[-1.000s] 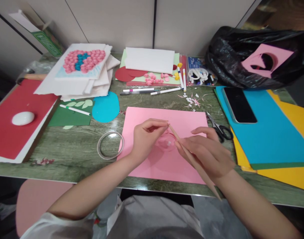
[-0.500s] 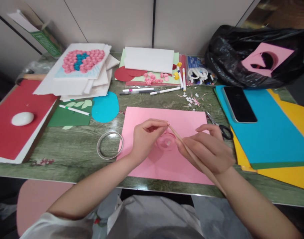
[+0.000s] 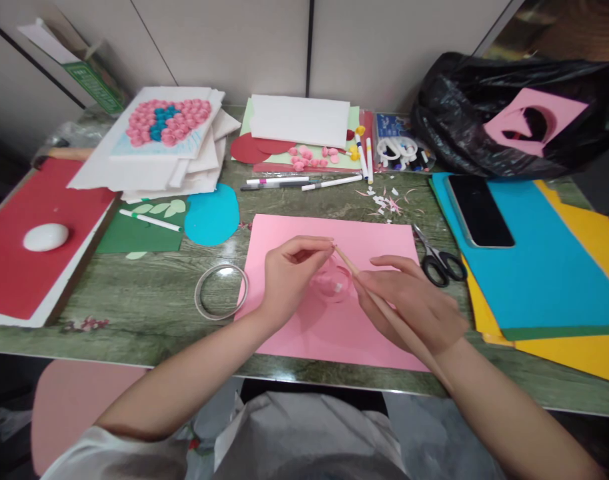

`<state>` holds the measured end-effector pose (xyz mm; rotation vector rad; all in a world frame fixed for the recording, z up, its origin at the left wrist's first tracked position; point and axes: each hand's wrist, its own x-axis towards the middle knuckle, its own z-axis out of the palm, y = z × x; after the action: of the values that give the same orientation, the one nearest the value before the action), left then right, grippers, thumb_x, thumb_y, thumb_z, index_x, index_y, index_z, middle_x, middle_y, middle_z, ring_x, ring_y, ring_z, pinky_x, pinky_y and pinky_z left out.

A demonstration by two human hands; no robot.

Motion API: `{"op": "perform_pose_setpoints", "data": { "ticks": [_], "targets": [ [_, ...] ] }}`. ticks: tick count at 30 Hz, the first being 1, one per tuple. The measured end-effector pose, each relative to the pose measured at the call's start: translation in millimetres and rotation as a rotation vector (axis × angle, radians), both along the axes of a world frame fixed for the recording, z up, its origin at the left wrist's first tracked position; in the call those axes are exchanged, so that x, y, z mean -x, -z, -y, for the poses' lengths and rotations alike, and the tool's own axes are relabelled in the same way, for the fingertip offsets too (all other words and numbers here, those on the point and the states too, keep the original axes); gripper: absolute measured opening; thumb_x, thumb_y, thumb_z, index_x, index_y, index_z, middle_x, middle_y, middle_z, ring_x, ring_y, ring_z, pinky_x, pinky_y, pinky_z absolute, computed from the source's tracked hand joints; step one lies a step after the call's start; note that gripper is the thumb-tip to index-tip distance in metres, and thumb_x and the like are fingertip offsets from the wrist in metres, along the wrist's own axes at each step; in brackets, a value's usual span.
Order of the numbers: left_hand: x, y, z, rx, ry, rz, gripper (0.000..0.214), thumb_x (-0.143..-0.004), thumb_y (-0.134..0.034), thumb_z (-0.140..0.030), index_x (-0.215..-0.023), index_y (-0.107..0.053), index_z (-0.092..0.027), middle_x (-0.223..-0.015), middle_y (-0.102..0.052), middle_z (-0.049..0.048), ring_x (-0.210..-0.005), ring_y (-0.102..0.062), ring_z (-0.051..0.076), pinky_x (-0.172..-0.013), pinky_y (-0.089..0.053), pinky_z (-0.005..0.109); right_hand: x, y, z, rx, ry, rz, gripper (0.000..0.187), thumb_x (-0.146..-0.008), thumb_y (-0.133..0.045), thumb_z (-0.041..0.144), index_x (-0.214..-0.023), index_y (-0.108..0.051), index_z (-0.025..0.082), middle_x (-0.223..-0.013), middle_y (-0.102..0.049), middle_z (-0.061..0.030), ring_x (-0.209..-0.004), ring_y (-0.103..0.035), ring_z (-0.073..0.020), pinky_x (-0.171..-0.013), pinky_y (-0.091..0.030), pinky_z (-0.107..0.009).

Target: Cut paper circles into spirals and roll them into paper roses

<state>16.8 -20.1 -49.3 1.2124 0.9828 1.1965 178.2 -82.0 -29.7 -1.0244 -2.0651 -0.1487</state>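
Nearest me, the right hand (image 3: 414, 307) is closed around the shaft of a thin, pale wooden stick (image 3: 345, 262), which slants up and left from the wrist; the left hand (image 3: 289, 273) pinches thumb and forefinger at the stick's far tip, its other fingers curled in; just under that tip is a loose curl of pink paper (image 3: 334, 285), and I cannot tell whether it rests on anything; both hands are over a rectangular pink paper sheet (image 3: 304, 333) on the green-grained table (image 3: 149, 313); a clear ring of tape (image 3: 221, 291) lies just left of the sheet, black-handled scissors (image 3: 439, 261) just right of it; farther right a dark phone (image 3: 479, 210) lies on a blue paper sheet (image 3: 549, 267); white marker pens (image 3: 284, 181) lie beyond; a black plastic bag (image 3: 464, 120) sits far right.
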Motion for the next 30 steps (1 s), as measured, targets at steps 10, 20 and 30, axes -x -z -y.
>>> {"op": "perform_pose_setpoints", "data": {
  "ticks": [10, 20, 30],
  "targets": [
    [0, 0.1, 0, 0.025, -0.012, 0.011, 0.006, -0.071, -0.069, -0.018, -0.076, -0.072, -0.02, -0.09, -0.073, 0.0038, -0.086, -0.067, 0.016, -0.082, -0.053, 0.03, -4, 1.0, 1, 0.101, -0.013, 0.078, 0.028, -0.085, -0.054, 0.011, -0.111, -0.053, 0.021, -0.086, -0.072, -0.0027, -0.081, -0.067, -0.0168, -0.086, -0.054, -0.041],
    [0, 0.2, 1, 0.032, -0.005, 0.036, 0.007, -0.07, -0.07, -0.017, -0.076, -0.073, -0.02, -0.088, -0.074, 0.0033, -0.085, -0.068, 0.016, -0.08, -0.054, 0.029, -5, -2.5, 0, 0.074, -0.048, 0.081, 0.029, -0.084, -0.055, 0.009, -0.112, -0.052, 0.017, -0.088, -0.072, -0.0026, -0.082, -0.066, -0.0139, -0.089, -0.051, -0.037],
    [-2, 2.2, 0, 0.044, -0.004, 0.017, 0.006, -0.07, -0.07, -0.019, -0.076, -0.072, -0.019, -0.087, -0.074, 0.0044, -0.085, -0.068, 0.017, -0.083, -0.053, 0.034, 4, -12.8, -3, -0.139, 0.155, 0.128, 0.019, -0.075, -0.07, 0.016, -0.074, -0.052, 0.021, -0.055, -0.062, 0.0073, -0.048, -0.056, -0.0081, -0.07, -0.047, -0.033]
  ]
}}
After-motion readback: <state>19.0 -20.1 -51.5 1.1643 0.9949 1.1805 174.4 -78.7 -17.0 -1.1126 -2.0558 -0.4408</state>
